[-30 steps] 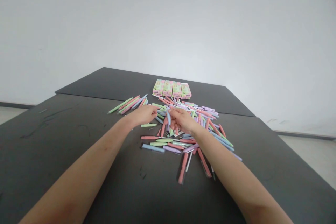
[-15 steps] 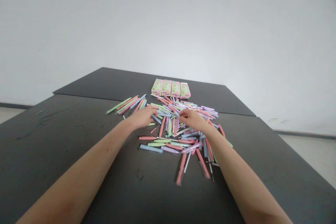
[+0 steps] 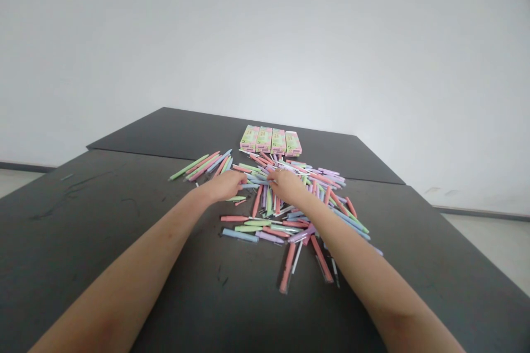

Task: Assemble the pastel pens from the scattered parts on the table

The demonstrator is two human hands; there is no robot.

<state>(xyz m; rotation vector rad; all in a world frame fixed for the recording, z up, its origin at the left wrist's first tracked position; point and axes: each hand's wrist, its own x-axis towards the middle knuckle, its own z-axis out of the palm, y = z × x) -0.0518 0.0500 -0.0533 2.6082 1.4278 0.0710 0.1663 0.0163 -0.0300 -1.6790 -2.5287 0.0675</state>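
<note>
My left hand (image 3: 227, 185) is closed in a pinch at the left side of a loose pile of pastel pens and pen parts. From its fingertips a blue pen barrel (image 3: 250, 186) points toward the right. My right hand (image 3: 289, 185) reaches over the middle of the pile, its fingers bent and pressed together near the barrel's free end. What the right fingers hold, if anything, is hidden. Coral, green, blue and purple barrels lie under and around both hands, among them a coral pen barrel (image 3: 256, 201) and thin white refills.
Several small pink-and-green boxes (image 3: 264, 139) stand in a row behind the pile. A fan of sorted-looking pens (image 3: 202, 165) lies to the left. Loose barrels, such as a coral one (image 3: 286, 268), spread toward the front of the dark table (image 3: 186, 298).
My right hand has moved left, closer to my left hand. The blue barrel at my left fingertips has turned from slanting downward to nearly level.
</note>
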